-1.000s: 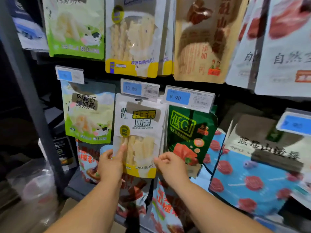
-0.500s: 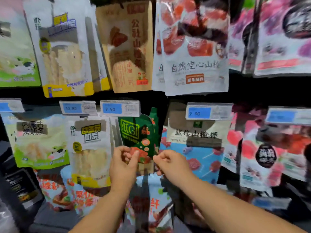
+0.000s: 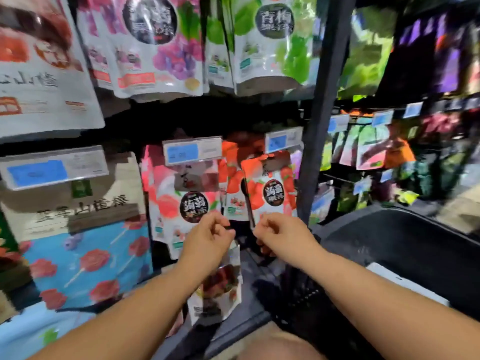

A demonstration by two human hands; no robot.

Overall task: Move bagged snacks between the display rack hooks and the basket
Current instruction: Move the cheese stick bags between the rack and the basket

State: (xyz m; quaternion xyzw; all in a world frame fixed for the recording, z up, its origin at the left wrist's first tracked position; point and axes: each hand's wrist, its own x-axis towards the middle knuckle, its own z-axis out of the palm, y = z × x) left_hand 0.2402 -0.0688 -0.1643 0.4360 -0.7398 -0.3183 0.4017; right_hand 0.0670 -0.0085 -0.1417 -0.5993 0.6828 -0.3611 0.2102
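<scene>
Your two hands, left hand (image 3: 207, 237) and right hand (image 3: 283, 235), hang with fingers curled, though blur hides whether either pinches anything. One glossy red-and-white pouch (image 3: 215, 289) sits under your left wrist. Since half a second ago the green bag has left view and one dark basket (image 3: 415, 222) shows past the rack's right edge, with two shiny peach pouches (image 3: 192, 203) hooked behind

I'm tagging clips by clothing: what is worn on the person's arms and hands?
Nothing that shows. Both forearms are bare to the frame's edge, with no sleeve in view. The left hand and right hand have no gloves, and no watch, ring or band is visible.
</scene>
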